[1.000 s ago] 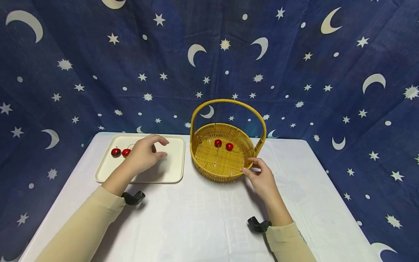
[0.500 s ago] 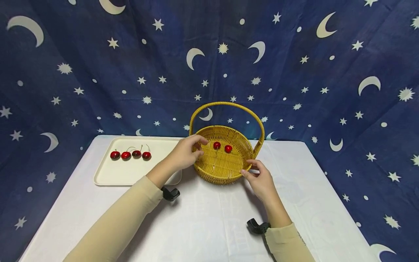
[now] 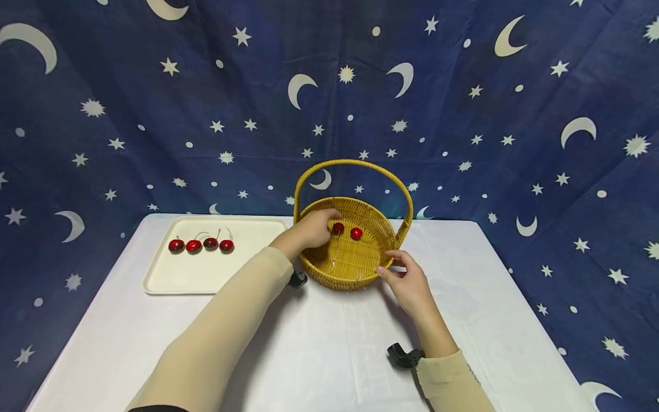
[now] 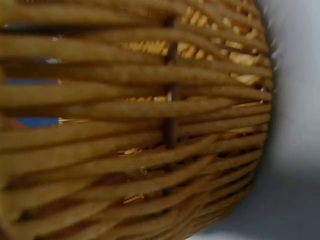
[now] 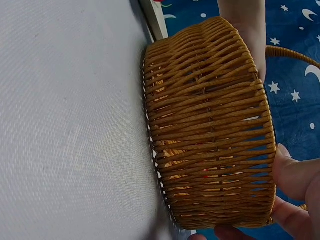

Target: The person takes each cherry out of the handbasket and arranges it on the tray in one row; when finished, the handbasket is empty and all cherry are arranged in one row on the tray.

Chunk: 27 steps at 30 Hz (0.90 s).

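A yellow woven basket (image 3: 345, 279) with a tall arched handle stands at the back of the table. Inside it lie two red cherries, the left cherry (image 3: 337, 228) and the right cherry (image 3: 356, 233). My left hand (image 3: 312, 229) reaches over the basket's left rim, fingertips right beside the left cherry, index finger extended past it. The left wrist view holds only the basket's wall, seen close up, so that hand's fingers are mostly hidden there. My right hand (image 3: 409, 285) pinches the basket's right front rim, thumb (image 5: 295, 172) on one side and fingers on the other.
To the left of the basket, a cream rectangular tray (image 3: 206, 280) bears several cherries (image 3: 193, 246) with stems, in a row. A white cloth covers the table (image 3: 319, 349). Behind it hangs a dark blue curtain (image 3: 247, 74) with moons and stars.
My left hand has moved right, from over the tray across the basket's left rim and down to the left cherry. My right hand has kept its hold on the rim.
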### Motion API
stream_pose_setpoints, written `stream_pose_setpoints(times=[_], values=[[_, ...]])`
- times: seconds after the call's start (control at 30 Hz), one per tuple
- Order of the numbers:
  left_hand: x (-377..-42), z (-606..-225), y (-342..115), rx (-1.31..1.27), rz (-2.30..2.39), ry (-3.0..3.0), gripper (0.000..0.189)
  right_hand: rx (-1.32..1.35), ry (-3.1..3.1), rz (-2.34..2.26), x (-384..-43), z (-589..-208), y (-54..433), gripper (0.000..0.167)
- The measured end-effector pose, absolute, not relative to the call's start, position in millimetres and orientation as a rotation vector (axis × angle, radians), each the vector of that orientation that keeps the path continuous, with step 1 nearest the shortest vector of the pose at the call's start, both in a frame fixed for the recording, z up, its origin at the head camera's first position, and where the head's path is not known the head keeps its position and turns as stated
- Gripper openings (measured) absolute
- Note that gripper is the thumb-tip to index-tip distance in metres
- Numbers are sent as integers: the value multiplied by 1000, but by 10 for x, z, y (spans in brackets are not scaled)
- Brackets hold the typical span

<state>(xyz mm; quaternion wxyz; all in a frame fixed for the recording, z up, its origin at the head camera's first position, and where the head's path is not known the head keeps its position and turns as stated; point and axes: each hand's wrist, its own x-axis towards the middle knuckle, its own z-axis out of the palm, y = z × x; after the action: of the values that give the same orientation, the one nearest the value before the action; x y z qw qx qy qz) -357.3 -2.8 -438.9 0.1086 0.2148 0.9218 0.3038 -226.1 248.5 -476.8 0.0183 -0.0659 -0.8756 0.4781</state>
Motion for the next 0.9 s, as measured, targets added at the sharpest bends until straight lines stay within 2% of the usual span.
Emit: stream_pose_setpoints(times=[0.17, 0.3, 0.53, 0.77, 0.9], values=[[-3648, -4446, 45, 642, 788, 2671, 68, -199, -2714, 1482, -2263, -4773, 2485, 49], [-3661, -4477, 70, 652, 725, 2677, 60, -202, -2708, 1491, -2260, -4772, 2479, 49], [-3647, -4511, 86, 665, 637, 2714, 33, -211, -2720, 1487, -2250, -4751, 2492, 49], [-3627, -4537, 120, 803, 591, 2698, 26, -222, -2729, 1473, -2257, -4744, 2495, 48], [-3586, -4519, 137, 797, 558, 2713, 16, -229, -2736, 1478, -2261, -4745, 2489, 49]])
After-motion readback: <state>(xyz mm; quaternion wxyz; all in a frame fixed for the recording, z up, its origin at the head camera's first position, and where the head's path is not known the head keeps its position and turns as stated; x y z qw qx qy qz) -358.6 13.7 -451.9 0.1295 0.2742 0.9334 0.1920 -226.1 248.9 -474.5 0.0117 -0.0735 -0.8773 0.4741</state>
